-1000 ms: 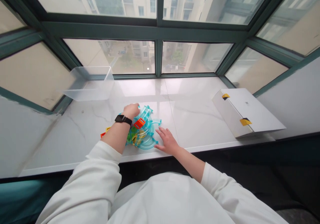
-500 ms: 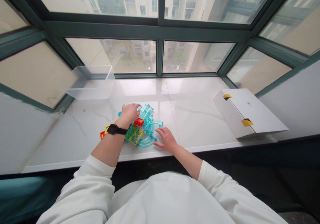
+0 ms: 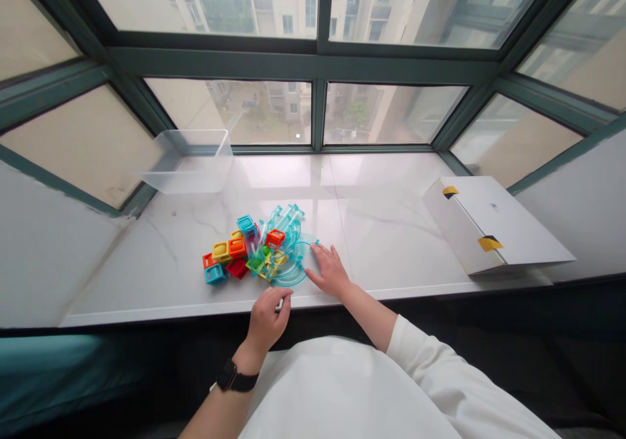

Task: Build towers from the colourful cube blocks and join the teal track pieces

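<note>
A pile of toy track pieces lies near the front of the white sill. Clear turquoise curved tracks (image 3: 293,272) make up its right side, and colourful plastic blocks, such as a yellow block (image 3: 222,251) and a blue block (image 3: 215,274), its left. A red-orange block (image 3: 274,237) sits on top of the tracks. My right hand (image 3: 331,271) is open, its fingers spread at the right edge of a curved track. Just in front of the pile, over the sill's front edge, my left hand (image 3: 268,315) is curled closed, with nothing visible in it.
A clear plastic bin (image 3: 195,165) stands at the back left by the window. On the right lies a white box (image 3: 508,220) with yellow-and-black tape pieces. Green window frames (image 3: 274,66) enclose the sill (image 3: 386,230) at the back and sides.
My left hand has drawn back from over the pile toward my body, uncovering the coloured blocks. The right hand stays by the curved track. The view has shifted slightly.
</note>
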A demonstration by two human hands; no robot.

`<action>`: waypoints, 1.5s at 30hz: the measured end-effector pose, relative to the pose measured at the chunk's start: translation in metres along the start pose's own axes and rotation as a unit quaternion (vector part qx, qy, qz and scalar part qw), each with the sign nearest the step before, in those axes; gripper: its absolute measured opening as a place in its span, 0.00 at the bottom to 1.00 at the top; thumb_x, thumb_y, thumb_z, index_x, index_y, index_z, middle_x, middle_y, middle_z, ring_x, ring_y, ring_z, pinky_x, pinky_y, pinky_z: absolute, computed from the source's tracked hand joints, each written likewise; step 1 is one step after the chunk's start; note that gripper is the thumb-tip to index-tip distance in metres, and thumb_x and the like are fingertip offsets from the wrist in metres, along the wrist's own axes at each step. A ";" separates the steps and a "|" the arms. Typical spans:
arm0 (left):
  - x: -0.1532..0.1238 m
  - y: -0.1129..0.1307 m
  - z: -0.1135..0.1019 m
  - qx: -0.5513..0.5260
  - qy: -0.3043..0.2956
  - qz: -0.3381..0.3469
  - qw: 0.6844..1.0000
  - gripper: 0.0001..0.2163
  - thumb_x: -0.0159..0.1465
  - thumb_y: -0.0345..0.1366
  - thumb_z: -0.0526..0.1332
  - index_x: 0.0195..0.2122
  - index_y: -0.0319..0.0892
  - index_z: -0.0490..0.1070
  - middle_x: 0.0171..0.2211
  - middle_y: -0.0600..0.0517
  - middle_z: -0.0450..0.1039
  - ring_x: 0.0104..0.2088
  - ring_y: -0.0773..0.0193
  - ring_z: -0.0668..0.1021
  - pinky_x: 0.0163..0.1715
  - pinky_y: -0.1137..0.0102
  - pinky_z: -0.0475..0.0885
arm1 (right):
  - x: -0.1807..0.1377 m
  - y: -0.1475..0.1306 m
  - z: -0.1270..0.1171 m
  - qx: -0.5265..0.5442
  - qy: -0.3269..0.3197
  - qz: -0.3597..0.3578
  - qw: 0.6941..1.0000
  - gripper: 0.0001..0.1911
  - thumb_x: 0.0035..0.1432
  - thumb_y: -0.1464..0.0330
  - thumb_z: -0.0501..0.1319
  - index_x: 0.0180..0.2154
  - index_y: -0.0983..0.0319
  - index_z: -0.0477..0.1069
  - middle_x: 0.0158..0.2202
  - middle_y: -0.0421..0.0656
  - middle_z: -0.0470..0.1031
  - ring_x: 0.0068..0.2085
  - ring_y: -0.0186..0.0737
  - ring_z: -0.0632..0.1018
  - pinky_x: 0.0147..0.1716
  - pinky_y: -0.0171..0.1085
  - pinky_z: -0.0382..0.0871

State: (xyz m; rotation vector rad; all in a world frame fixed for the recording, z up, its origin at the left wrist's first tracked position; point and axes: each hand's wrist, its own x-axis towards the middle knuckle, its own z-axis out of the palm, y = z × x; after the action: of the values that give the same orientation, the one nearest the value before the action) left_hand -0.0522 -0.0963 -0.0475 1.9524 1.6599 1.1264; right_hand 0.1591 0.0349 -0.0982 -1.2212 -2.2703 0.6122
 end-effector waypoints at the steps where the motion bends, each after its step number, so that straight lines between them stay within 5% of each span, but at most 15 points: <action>1: -0.006 0.001 0.005 -0.007 -0.005 -0.016 1.000 0.09 0.74 0.36 0.56 0.43 0.47 0.77 0.34 0.49 0.79 0.33 0.58 0.77 0.38 0.62 0.74 | 0.000 0.000 -0.001 0.007 0.001 -0.006 1.000 0.39 0.70 0.56 0.63 0.75 0.60 0.56 0.73 0.55 0.66 0.74 0.57 0.65 0.76 0.66 0.43; 5: -0.016 0.001 0.016 -0.007 -0.049 -0.035 0.998 0.14 0.75 0.38 0.54 0.31 0.47 0.71 0.27 0.51 0.72 0.31 0.59 0.74 0.35 0.64 0.69 | -0.006 0.002 -0.009 0.064 0.067 0.012 0.996 0.30 0.70 0.59 0.61 0.70 0.58 0.64 0.70 0.54 0.68 0.71 0.52 0.69 0.74 0.58 0.58; 9: -0.013 -0.006 0.023 0.027 -0.053 -0.036 0.998 0.20 0.75 0.40 0.54 0.23 0.46 0.61 0.23 0.53 0.64 0.27 0.61 0.70 0.31 0.65 0.64 | -0.021 0.014 -0.024 0.143 0.142 0.071 0.977 0.19 0.70 0.62 0.58 0.59 0.58 0.74 0.56 0.51 0.79 0.58 0.49 0.80 0.61 0.49 0.75; 16: -0.002 -0.017 0.038 0.102 -0.003 -0.023 0.995 0.23 0.73 0.43 0.55 0.19 0.44 0.59 0.18 0.53 0.62 0.23 0.64 0.66 0.28 0.65 0.57 | -0.069 0.025 -0.050 0.163 0.144 0.163 0.962 0.15 0.69 0.61 0.56 0.41 0.57 0.81 0.29 0.41 0.80 0.31 0.43 0.80 0.34 0.40 0.77; 23: 0.001 -0.016 0.037 0.095 -0.013 -0.035 0.995 0.23 0.72 0.43 0.55 0.18 0.44 0.59 0.18 0.53 0.62 0.22 0.64 0.65 0.27 0.66 0.56 | -0.082 0.015 -0.048 0.135 0.145 0.126 0.972 0.14 0.69 0.63 0.56 0.41 0.56 0.81 0.36 0.43 0.84 0.35 0.45 0.82 0.40 0.42 0.78; 36: 0.003 -0.017 0.031 0.046 -0.042 -0.051 0.997 0.23 0.71 0.42 0.55 0.18 0.43 0.55 0.18 0.56 0.56 0.22 0.66 0.62 0.27 0.67 0.55 | -0.079 0.012 -0.046 0.065 0.105 0.099 0.987 0.15 0.72 0.63 0.55 0.36 0.55 0.79 0.31 0.41 0.79 0.34 0.43 0.79 0.37 0.39 0.70; 41: -0.001 -0.019 0.003 0.033 -0.016 -0.002 0.999 0.23 0.72 0.41 0.56 0.19 0.44 0.53 0.19 0.57 0.53 0.22 0.67 0.61 0.26 0.67 0.57 | -0.078 0.012 -0.044 0.061 0.100 0.094 0.989 0.14 0.71 0.64 0.56 0.36 0.56 0.79 0.32 0.41 0.80 0.34 0.42 0.79 0.38 0.39 0.70; 45: 0.010 -0.038 -0.042 0.113 0.109 0.053 0.986 0.10 0.69 0.35 0.61 0.29 0.45 0.69 0.24 0.55 0.67 0.26 0.63 0.71 0.33 0.67 0.68 | -0.077 0.013 -0.042 0.058 0.099 0.089 0.989 0.13 0.71 0.65 0.56 0.37 0.56 0.79 0.32 0.42 0.81 0.34 0.42 0.79 0.38 0.39 0.69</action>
State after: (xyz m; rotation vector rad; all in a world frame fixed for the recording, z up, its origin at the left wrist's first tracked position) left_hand -0.1087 -0.0862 -0.0442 2.1437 1.8881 1.2817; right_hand 0.2300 -0.0182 -0.0888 -1.3717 -1.9508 0.6472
